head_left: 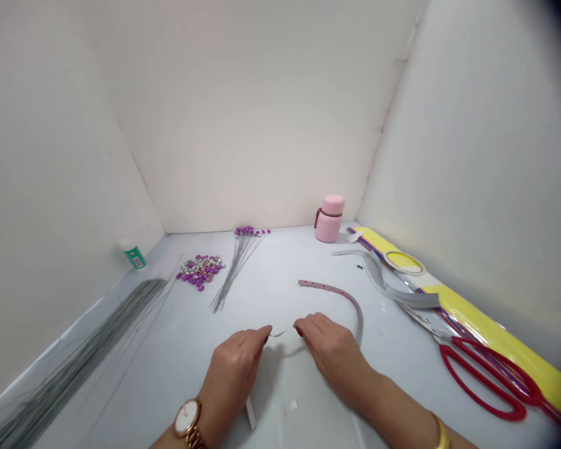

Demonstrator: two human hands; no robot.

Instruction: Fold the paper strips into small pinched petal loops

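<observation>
My left hand (234, 368), with a watch on the wrist, is closed in a pinch. A short thin greyish strip (278, 333) sticks out from its fingertips toward the right; I cannot tell whether it is tape or wire. My right hand (331, 349), apart from the left by a small gap, has its thumb and fingers pressed together, and anything between them is hidden. Beyond the right hand a curved strip (339, 291), pinkish at one end and grey at the other, lies on the white table. Under my left wrist a narrow white strip (250, 413) shows partly.
At left lie a bundle of grey wires (84, 355), a glue bottle (135, 257) and a pile of purple and silver beads (200, 270). Bead-tipped wires (236, 268) lie behind. A pink flask (330, 218), grey ribbon (378, 277), tape roll (404, 262), yellow sheet (467, 312) and red-handled scissors (489, 377) are at right.
</observation>
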